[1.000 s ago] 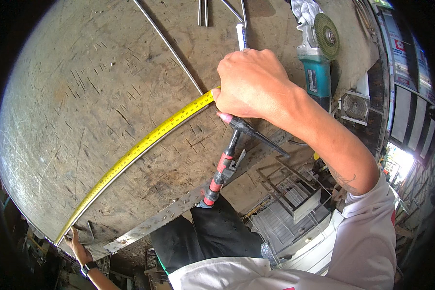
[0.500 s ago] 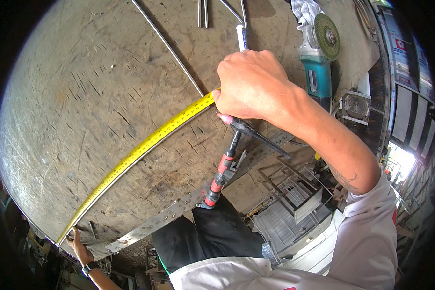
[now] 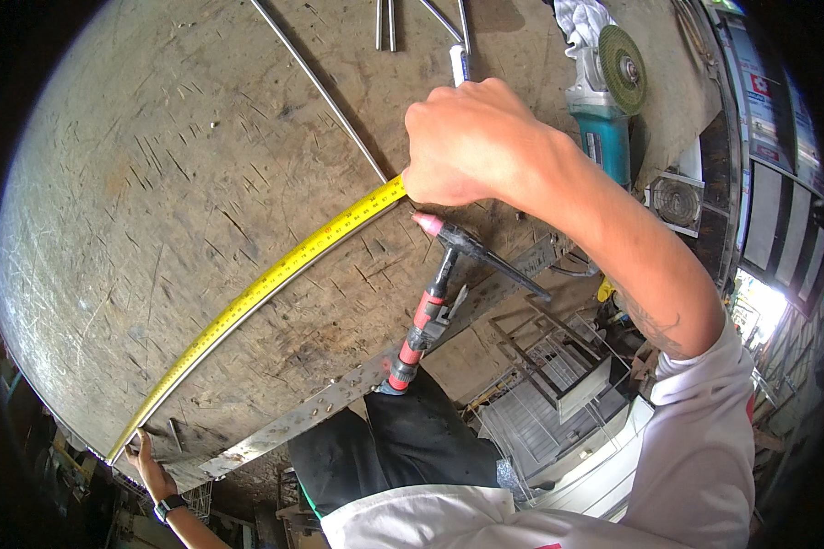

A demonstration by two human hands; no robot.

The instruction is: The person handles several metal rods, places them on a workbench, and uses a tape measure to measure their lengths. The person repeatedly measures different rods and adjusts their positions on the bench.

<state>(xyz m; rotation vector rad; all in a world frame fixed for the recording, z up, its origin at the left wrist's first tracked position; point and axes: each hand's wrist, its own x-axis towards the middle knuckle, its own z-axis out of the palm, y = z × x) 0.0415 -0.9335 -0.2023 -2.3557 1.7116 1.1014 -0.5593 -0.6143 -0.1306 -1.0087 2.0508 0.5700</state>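
A yellow tape measure (image 3: 288, 264) is stretched along a thin metal rod (image 3: 247, 317) lying across the worktable (image 3: 201, 183). At the lower left, my left hand (image 3: 153, 469) pinches the tape's far end against the rod. My right hand (image 3: 476, 142) is closed in a fist around the other end of the tape; its case is hidden in the palm. Just beyond the right knuckles shows a white and blue marker (image 3: 459, 64); I cannot tell whether the hand touches it. Below that hand lies a red and black welding torch (image 3: 421, 325) with a pink nozzle.
Another long metal rod (image 3: 316, 82) slants toward the right hand, and several shorter rods (image 3: 386, 23) lie at the far edge. A teal angle grinder (image 3: 604, 137) with a green disc sits at the right. A perforated metal strip (image 3: 311, 412) borders the near table edge.
My right hand has shifted slightly up and to the left, its wrist tilting. The left hand, the tape and the rods stay nearly where they were.
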